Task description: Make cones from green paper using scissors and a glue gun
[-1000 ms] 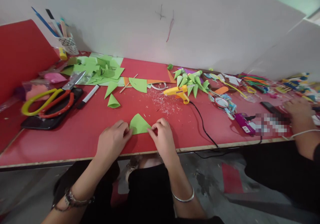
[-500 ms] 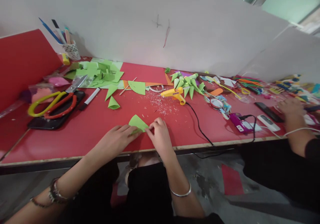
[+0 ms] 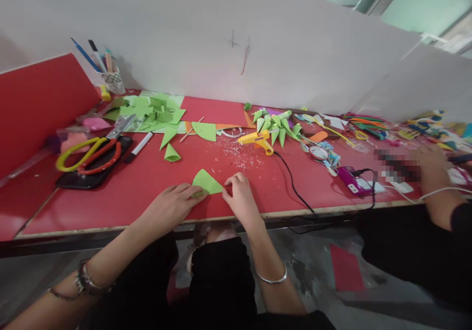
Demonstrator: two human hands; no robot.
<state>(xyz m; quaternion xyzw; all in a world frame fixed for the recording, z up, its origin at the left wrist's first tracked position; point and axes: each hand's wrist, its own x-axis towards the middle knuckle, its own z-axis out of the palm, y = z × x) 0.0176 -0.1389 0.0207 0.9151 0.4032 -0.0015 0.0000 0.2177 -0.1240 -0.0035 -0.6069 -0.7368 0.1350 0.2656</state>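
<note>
A fan-shaped piece of green paper (image 3: 207, 182) lies on the red table close to its front edge. The fingers of my left hand (image 3: 176, 206) are closed on its left corner. Beside its right tip is my right hand (image 3: 241, 199), thumb and forefinger a little apart with nothing visibly gripped; whether the thumb touches the tip I cannot tell. Behind them sit a rolled green paper cone (image 3: 171, 154) and another green paper piece (image 3: 168, 137). A yellow glue gun (image 3: 257, 139) rests beyond my right hand, its black cord trailing off the front edge.
Scissors (image 3: 88, 155) lie on a black phone (image 3: 72, 178) at left, beside a marker (image 3: 139, 148). Green paper scraps (image 3: 151, 111) and a cluster of green cones (image 3: 276, 123) lie farther back. At right are a purple power socket (image 3: 352, 180) and another person's hand (image 3: 433, 165).
My right hand has shifted slightly right, and its thumb and forefinger have parted at the paper's right tip. My left hand stays on the left corner. The view has swung slightly.
</note>
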